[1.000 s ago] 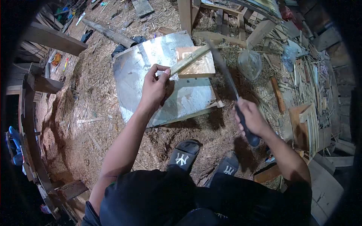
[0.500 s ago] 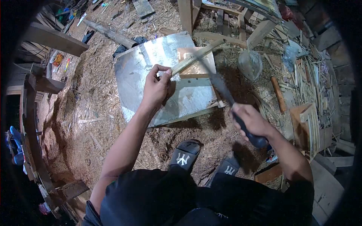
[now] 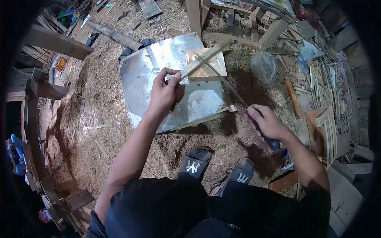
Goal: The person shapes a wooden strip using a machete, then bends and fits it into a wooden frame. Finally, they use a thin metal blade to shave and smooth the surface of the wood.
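My left hand [image 3: 163,88] is closed around the near end of a narrow, pale wooden strip [image 3: 212,52], which slants up to the right. Under the strip lies a square wooden block [image 3: 206,70] with a light top, on a wide, worn metal-grey board [image 3: 152,89]. A long machete [image 3: 234,92] with a dark handle is gripped in my right hand [image 3: 266,122]. Its thin blade, seen nearly edge-on, reaches up and left and crosses the strip above the block.
Sawdust and shavings cover the ground [image 3: 95,115]. On the right are a clear plastic bag [image 3: 262,67], a brown wooden stick [image 3: 293,97], a wooden box [image 3: 319,131] and piles of thin strips. Timber posts [image 3: 57,43] stand at the left. My sandalled feet [image 3: 194,162] are below the board.
The machete blade has turned from showing its blurred flat side to nearly edge-on against the strip. My right hand has shifted slightly right; my left hand stays almost in place.
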The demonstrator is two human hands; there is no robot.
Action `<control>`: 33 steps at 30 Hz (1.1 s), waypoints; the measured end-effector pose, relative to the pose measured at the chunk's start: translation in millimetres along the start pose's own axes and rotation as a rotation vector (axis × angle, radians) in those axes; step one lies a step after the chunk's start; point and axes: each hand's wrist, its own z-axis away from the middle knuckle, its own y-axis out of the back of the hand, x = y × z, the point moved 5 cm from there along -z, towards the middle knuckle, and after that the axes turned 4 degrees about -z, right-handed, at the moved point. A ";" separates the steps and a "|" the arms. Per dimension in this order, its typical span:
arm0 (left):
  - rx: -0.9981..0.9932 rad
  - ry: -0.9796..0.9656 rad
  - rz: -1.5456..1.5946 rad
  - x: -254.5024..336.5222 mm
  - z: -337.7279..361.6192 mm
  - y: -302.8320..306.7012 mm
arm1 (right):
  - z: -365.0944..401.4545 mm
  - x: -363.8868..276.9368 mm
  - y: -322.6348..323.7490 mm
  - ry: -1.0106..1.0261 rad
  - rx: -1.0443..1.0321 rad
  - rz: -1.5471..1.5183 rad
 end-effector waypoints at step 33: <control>0.062 -0.016 -0.029 -1.3 -5.8 1.9 | 11.0 4.9 -16.2 -0.042 -0.155 -0.213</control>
